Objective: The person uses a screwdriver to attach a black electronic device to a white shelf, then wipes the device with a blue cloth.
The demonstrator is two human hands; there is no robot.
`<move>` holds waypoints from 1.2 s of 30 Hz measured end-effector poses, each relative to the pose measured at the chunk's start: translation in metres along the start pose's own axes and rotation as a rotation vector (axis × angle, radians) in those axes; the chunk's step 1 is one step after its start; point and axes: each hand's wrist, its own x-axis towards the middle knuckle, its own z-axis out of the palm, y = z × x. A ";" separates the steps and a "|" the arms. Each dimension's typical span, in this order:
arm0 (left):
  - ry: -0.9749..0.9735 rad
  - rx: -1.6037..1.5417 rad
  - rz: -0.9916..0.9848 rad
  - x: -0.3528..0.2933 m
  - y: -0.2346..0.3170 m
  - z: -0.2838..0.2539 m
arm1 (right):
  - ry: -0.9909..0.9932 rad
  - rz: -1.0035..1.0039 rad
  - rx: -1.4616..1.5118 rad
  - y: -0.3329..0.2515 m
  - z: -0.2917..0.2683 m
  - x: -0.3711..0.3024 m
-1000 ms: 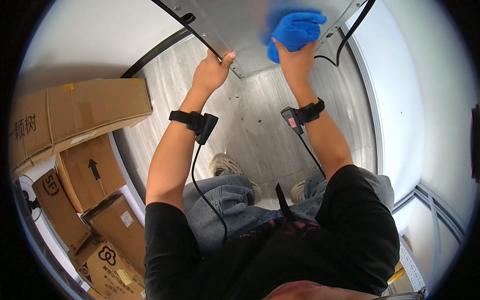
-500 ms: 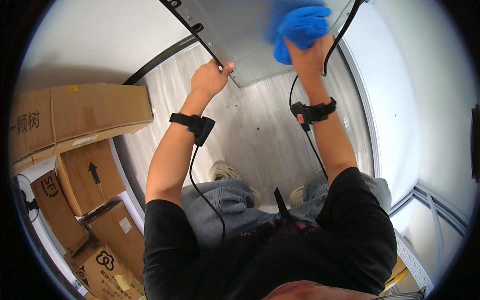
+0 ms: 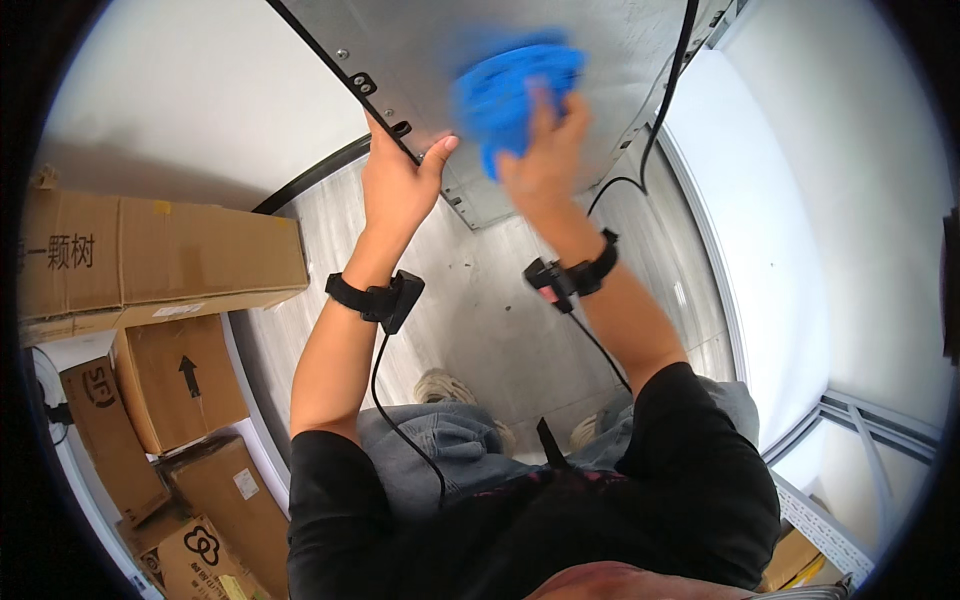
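A large grey metal panel [image 3: 410,50] with a dark edge and bolt fittings fills the top middle of the head view. My left hand [image 3: 398,180] grips its left edge near the lower corner, thumb on the face and fingers behind the rim. Against the panel's face, my right hand [image 3: 548,150] holds a bright blue cloth [image 3: 505,95]; hand and cloth are smeared by motion. Each wrist carries a black strapped device with a cable.
Cardboard boxes [image 3: 210,250] are stacked on a shelf at the left. A black cable [image 3: 665,105] hangs along the panel's right side. White walls [image 3: 790,220] stand to the right, with a metal frame [image 3: 865,425] at the lower right. Grey floor [image 3: 480,310] lies below.
The blue cloth in my right hand has moved left and nearer across the panel. The panel shows lower in view, and my left hand sits further left on its edge.
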 end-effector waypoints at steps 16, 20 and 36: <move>-0.023 0.038 0.076 0.005 0.004 -0.004 | 0.201 0.286 0.091 0.035 -0.058 0.072; 0.123 0.003 0.265 0.008 -0.007 -0.005 | 0.015 -0.075 0.042 -0.043 -0.040 0.070; 0.372 -0.173 0.333 0.026 0.063 -0.030 | 0.199 0.022 0.126 -0.048 -0.075 0.128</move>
